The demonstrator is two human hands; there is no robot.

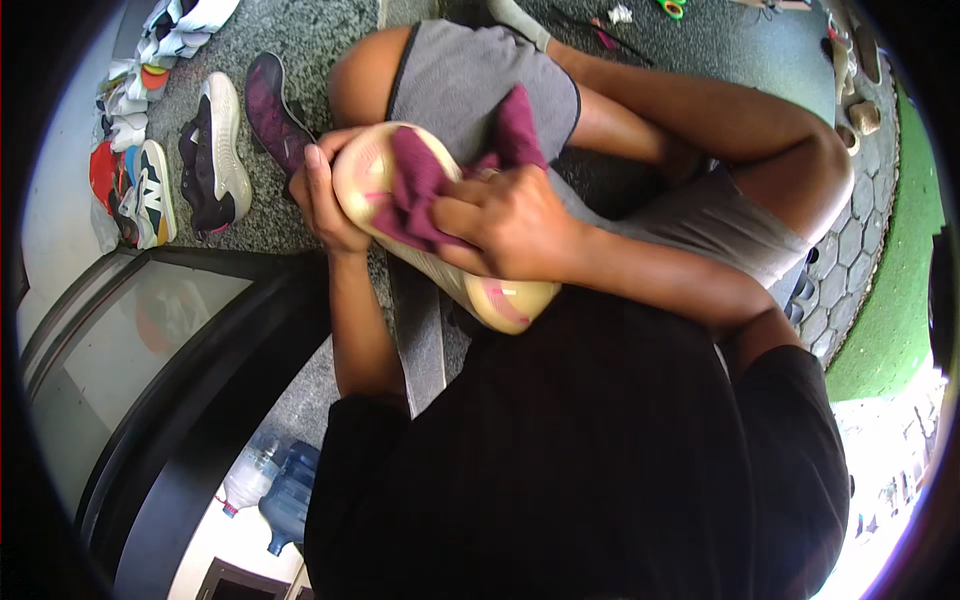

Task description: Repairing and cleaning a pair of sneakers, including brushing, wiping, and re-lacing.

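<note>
Maroon cloth, clamped in the fingers of the right hand, pressed on a cream-soled shoe. Fingers of the left hand gripped the shoe, which was between black shirt and grey shorts.

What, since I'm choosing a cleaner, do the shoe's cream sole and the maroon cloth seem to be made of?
Cream shoe sole: glossy rubber, perhaps plastic, judging by its bright highlights and smooth curve. Maroon cloth: matte, soft fabric, judging by its bunched folds; I can't tell the fibre.
</note>
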